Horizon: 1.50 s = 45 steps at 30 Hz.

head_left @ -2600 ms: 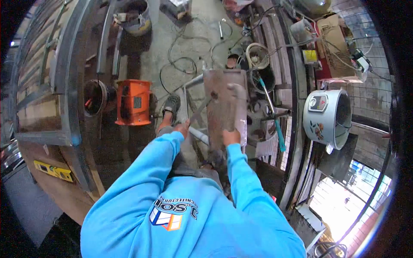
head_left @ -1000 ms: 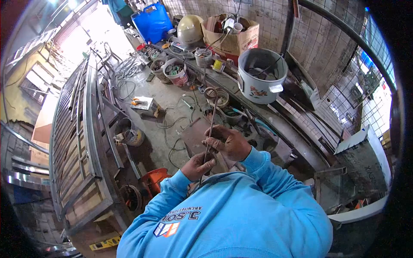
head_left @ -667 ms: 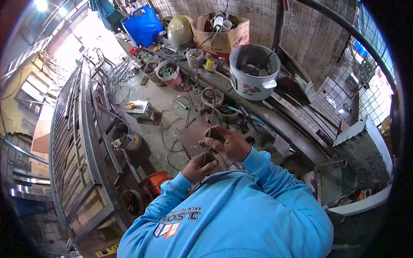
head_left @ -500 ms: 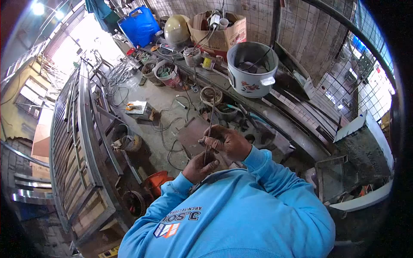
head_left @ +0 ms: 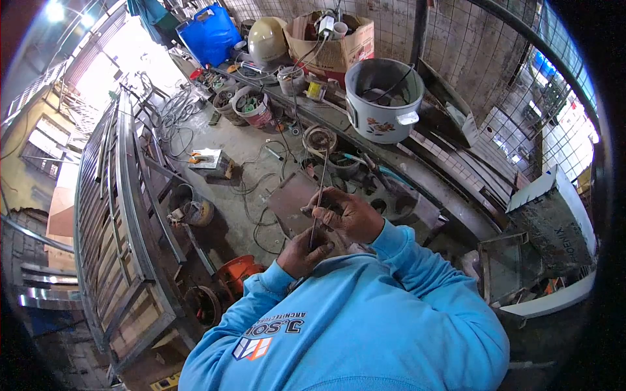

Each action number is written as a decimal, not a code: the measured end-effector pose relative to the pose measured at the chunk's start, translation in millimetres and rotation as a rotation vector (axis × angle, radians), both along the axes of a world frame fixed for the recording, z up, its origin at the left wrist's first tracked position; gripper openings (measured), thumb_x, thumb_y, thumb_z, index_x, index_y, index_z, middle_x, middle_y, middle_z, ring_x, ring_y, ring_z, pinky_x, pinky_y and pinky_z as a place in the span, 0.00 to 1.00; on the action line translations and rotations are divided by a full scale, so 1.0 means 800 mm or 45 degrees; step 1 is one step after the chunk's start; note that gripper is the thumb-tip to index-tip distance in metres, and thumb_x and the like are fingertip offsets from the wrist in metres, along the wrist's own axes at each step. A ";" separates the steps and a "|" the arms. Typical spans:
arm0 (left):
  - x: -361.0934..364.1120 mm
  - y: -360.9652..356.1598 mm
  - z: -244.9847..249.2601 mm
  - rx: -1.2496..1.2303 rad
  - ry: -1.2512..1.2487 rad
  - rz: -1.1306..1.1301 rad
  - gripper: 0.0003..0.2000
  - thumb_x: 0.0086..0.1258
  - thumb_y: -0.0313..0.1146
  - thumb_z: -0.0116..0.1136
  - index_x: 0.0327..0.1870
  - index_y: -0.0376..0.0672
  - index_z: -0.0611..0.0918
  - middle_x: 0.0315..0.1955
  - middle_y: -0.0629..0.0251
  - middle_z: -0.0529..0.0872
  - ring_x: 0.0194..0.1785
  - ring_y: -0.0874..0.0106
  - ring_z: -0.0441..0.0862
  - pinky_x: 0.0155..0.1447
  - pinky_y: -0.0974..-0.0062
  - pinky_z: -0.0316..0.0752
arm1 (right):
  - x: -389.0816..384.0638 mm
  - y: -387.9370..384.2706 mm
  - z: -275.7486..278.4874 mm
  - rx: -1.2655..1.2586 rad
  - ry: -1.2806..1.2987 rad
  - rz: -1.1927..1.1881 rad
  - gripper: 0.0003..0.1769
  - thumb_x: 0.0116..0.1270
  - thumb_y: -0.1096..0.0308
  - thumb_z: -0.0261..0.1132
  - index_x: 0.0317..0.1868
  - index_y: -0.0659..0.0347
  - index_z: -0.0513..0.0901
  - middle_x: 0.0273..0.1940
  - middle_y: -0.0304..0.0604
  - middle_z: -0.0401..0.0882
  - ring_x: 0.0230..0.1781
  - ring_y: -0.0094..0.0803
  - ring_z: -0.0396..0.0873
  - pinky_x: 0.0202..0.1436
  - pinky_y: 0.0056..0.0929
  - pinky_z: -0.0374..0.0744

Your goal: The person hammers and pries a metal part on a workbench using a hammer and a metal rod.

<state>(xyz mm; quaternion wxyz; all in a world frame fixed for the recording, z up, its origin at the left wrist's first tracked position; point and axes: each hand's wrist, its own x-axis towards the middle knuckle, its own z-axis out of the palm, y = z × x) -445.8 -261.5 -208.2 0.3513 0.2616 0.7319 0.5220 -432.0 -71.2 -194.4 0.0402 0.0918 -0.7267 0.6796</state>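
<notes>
Close to my chest, a thin metal rod (head_left: 323, 173) slants up and away from me. My left hand (head_left: 303, 254) is closed around its near end. Higher up, my right hand (head_left: 355, 220) pinches the same rod between thumb and fingers. Whether anything else sits in the right fingers is too small to make out. A flat brown metal plate (head_left: 287, 199) lies on the floor beyond my hands. Past the rod's far end, from this angle, stands a small round bucket (head_left: 320, 139).
A white rice-cooker pot (head_left: 381, 127) stands on the ledge ahead, near a cardboard box (head_left: 352, 52) and blue jerrycan (head_left: 208, 39). Buckets (head_left: 253, 114) and cables (head_left: 251, 189) occupy the floor. A long metal grille (head_left: 124, 215) leans at left; an orange reel (head_left: 238, 274) is near my left arm.
The view has shifted very slightly. Both hands keep their hold on the rod, with almost no movement.
</notes>
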 end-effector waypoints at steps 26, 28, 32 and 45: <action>0.010 0.006 -0.005 0.007 0.233 -0.009 0.08 0.66 0.32 0.54 0.39 0.38 0.75 0.26 0.65 0.78 0.29 0.74 0.72 0.35 0.74 0.70 | 0.020 0.006 0.013 0.069 0.030 -0.012 0.15 0.67 0.58 0.59 0.47 0.58 0.76 0.43 0.42 0.80 0.44 0.30 0.77 0.49 0.31 0.76; 0.009 0.005 -0.005 -0.047 0.271 -0.013 0.08 0.66 0.32 0.54 0.39 0.38 0.75 0.25 0.64 0.78 0.28 0.73 0.73 0.35 0.74 0.71 | 0.018 0.006 0.005 0.021 0.034 0.006 0.15 0.68 0.58 0.59 0.47 0.59 0.76 0.43 0.43 0.80 0.44 0.29 0.77 0.49 0.30 0.76; 0.011 0.007 0.002 -0.089 0.344 -0.009 0.08 0.67 0.33 0.53 0.39 0.38 0.75 0.25 0.62 0.78 0.28 0.73 0.74 0.34 0.72 0.71 | 0.018 0.009 0.006 0.003 -0.014 0.048 0.15 0.68 0.59 0.58 0.48 0.60 0.75 0.43 0.44 0.80 0.44 0.27 0.76 0.48 0.29 0.76; 0.018 0.005 0.016 -0.024 0.389 0.018 0.12 0.64 0.34 0.56 0.41 0.36 0.74 0.26 0.54 0.79 0.29 0.63 0.78 0.35 0.68 0.73 | 0.013 0.004 -0.011 -0.099 -0.092 -0.003 0.13 0.67 0.61 0.61 0.46 0.61 0.76 0.38 0.39 0.80 0.32 0.19 0.74 0.33 0.20 0.73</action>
